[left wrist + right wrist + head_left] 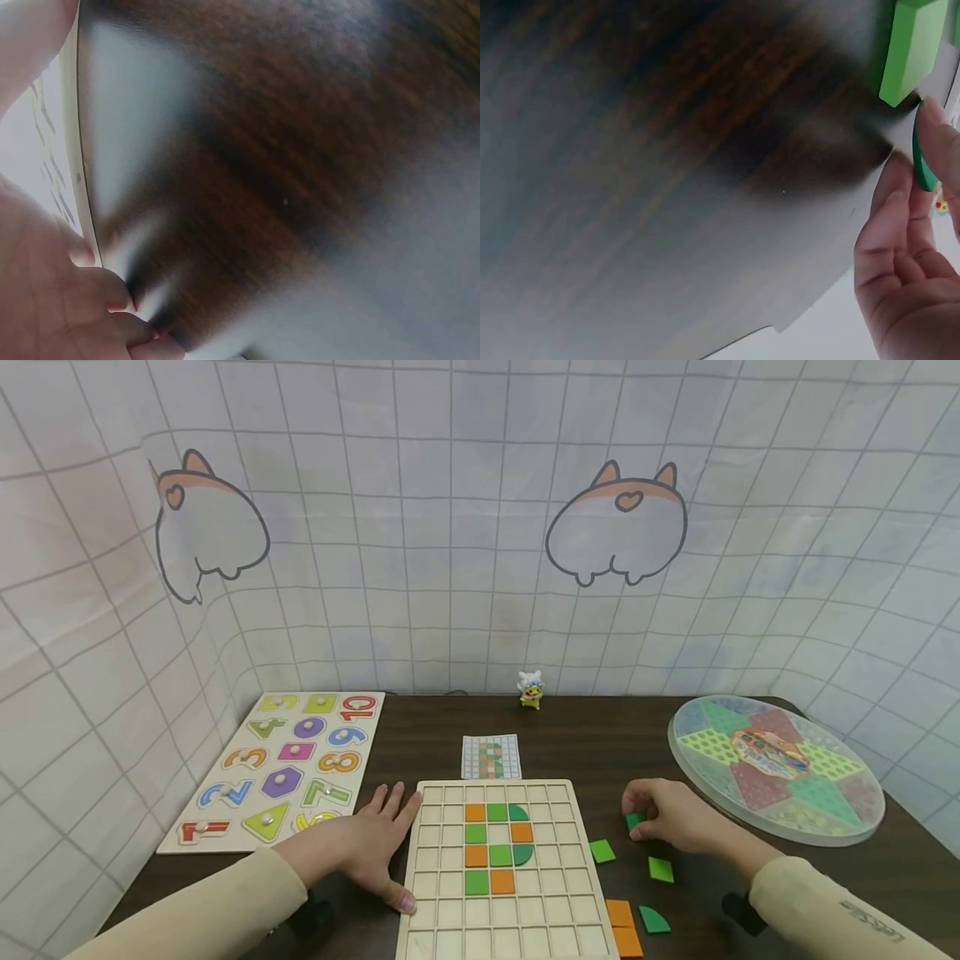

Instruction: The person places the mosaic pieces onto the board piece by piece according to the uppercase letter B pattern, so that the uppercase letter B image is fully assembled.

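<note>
Head view is showing a dark wooden table (585,752) standing against a white, grid-patterned backdrop (465,552) printed with two cartoon animal rumps. A wooden grid board (450,893) is lying at the near middle of the table, carrying a cluster of orange and green tiles (495,847) in its upper centre cells. The left hand (367,852) is resting flat beside the board's left edge, fingers spread and relaxed, the thumb lying along the frame. The right hand (671,818) is curling its fingers around a dark green piece (633,821) on the table, right of the board; the right wrist view is showing that piece (924,161) pinched between fingertips, with a light green tile (911,49) just beside it. More loose pieces are lying near that hand: two light green squares (602,851), two orange squares (622,927) and a green quarter-round (654,920). A small pattern card (491,757) is sitting just behind the board. A number puzzle board (281,764) is lying to the far left, partly touching the backdrop's foot. A round checkers board (776,768) is sitting at the far right, well apart from the left hand. A small duck figurine (530,689) is standing at the table's back edge. Left wrist view is blurring into wood grain, with fingers (90,315) pressing by the board's edge.
</note>
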Tool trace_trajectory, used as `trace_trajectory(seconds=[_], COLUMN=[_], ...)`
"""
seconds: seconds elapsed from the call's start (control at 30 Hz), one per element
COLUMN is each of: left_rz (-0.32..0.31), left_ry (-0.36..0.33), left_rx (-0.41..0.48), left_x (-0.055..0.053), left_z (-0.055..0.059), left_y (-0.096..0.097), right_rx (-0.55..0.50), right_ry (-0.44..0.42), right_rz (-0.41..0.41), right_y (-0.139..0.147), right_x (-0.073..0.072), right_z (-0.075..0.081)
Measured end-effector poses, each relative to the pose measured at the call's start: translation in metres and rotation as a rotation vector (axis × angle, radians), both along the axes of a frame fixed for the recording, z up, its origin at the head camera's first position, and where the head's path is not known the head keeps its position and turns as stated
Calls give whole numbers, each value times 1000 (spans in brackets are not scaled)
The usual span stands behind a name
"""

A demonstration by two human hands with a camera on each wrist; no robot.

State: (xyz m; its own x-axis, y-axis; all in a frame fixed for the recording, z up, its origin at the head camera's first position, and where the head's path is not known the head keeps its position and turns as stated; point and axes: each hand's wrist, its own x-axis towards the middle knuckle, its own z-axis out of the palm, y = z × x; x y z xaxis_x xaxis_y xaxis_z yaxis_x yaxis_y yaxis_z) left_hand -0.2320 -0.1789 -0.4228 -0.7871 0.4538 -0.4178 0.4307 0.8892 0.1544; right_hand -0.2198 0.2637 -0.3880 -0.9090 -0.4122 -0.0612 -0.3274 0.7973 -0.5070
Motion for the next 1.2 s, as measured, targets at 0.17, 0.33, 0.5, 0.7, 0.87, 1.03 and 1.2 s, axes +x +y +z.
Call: trace_trajectory(seconds=[0.17,0.33,0.5,0.7,0.87,1.03,1.2], left_rz=[0,2,1,-3,3,0,3], left_ry=[-3,-2,-1,3,2,2,2], left_rx=[-4,-17,-18,-19,-7,-9,-10], left_x=[-2,-4,-5,-4,-2,-1,-1], left_z=[-3,-6,-7,-6,-2,-1,-2], left_y=[-1,-2,-3,-2,0,0,0], right_rx=[-87,-237,-357,-422,-443,-391,-311], right_ry=[-51,-101,-177,-213,-232,-219,-205], right_rz=[43,66,85,55,14,27,40], right_y=[2,-8,-29,-54,-71,-88,-104], right_x=[-1,2,10,22,30,38,45], right_z=[0,5,10,12,13,13,10])
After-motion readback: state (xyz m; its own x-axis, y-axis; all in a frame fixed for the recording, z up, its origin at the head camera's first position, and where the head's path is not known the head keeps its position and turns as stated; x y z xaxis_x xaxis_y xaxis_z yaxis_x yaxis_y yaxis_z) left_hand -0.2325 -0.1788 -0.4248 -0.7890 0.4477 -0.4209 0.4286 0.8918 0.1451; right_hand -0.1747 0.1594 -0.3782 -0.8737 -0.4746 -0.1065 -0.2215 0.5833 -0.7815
